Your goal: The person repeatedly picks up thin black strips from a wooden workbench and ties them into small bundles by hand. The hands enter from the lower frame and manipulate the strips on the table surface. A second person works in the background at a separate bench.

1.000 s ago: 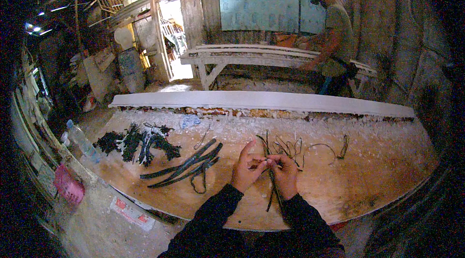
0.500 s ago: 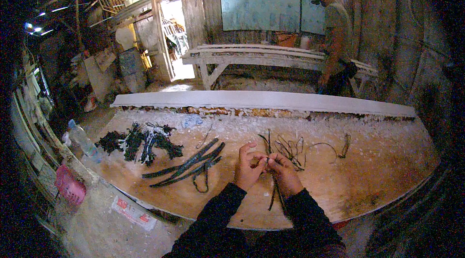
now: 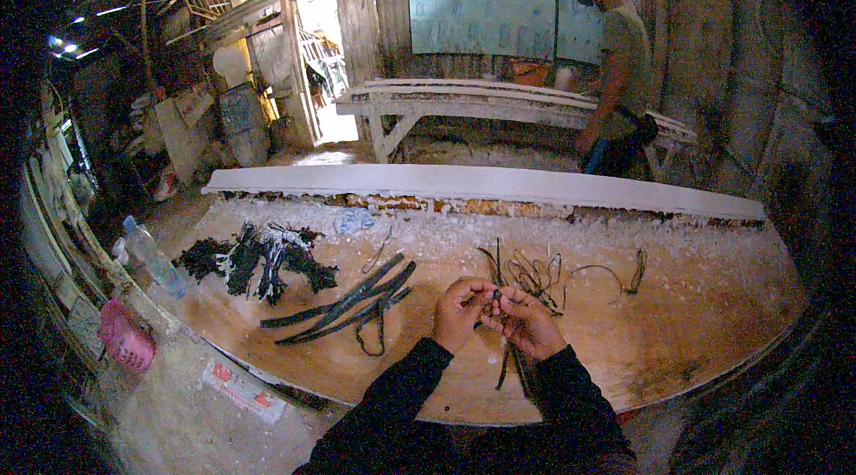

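Note:
Over the middle of a worn wooden tabletop, my left hand and my right hand meet at the fingertips. Both pinch a small dark piece of black cord, bent or knotted; its exact shape is too small to tell. Long narrow black strips run beneath my hands, their far ends showing beyond my fingers. Just past my right hand lies a loose tangle of thin dark cord. Left of my left hand, several wider black strips lie across each other.
Bundles of black and white cord lie at the table's far left. A white raised ledge borders the far edge. A plastic bottle and pink basket are at left. Another person stands by a long bench.
My hands have turned slightly and my left index finger has curled down, so the dark piece between my fingertips shows more. The person at the back has shifted slightly.

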The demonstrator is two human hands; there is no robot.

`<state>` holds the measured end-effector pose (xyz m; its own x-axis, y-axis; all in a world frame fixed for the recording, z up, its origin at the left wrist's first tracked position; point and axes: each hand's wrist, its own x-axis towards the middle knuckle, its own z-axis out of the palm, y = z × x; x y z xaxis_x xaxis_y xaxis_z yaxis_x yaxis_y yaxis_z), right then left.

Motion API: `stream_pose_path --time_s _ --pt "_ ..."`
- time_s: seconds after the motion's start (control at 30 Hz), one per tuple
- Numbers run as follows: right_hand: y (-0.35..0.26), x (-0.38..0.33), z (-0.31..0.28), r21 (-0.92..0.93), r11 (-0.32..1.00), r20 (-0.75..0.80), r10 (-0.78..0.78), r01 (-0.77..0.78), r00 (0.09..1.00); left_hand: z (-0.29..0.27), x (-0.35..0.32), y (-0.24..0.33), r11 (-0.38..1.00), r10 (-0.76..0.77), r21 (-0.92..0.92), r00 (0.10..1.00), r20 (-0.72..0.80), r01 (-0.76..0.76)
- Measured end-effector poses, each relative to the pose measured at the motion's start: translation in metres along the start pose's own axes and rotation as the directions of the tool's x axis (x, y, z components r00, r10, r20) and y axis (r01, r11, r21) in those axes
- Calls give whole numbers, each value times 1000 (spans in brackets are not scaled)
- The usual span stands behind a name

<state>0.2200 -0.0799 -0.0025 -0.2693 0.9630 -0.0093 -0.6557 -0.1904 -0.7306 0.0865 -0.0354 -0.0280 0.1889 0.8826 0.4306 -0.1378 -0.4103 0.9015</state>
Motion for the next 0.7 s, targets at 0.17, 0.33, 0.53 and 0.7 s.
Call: stream_pose_path --time_s 0.17,0.33,0.53,0.7 --pt "2 1 -2 -18 997 -32 -72 72 997 -2 0 3 978 202 46 978 44 -204" --pt "3 2 -4 -133 980 -79 -161 150 984 -3 3 6 985 156 46 979 130 -163" --pt "4 -1 7 -150 958 -98 -261 245 960 -8 2 7 918 -266 -219 922 280 331" --pt "6 0 9 -317 913 -55 -290 258 956 -13 4 3 840 -392 -248 856 336 482"
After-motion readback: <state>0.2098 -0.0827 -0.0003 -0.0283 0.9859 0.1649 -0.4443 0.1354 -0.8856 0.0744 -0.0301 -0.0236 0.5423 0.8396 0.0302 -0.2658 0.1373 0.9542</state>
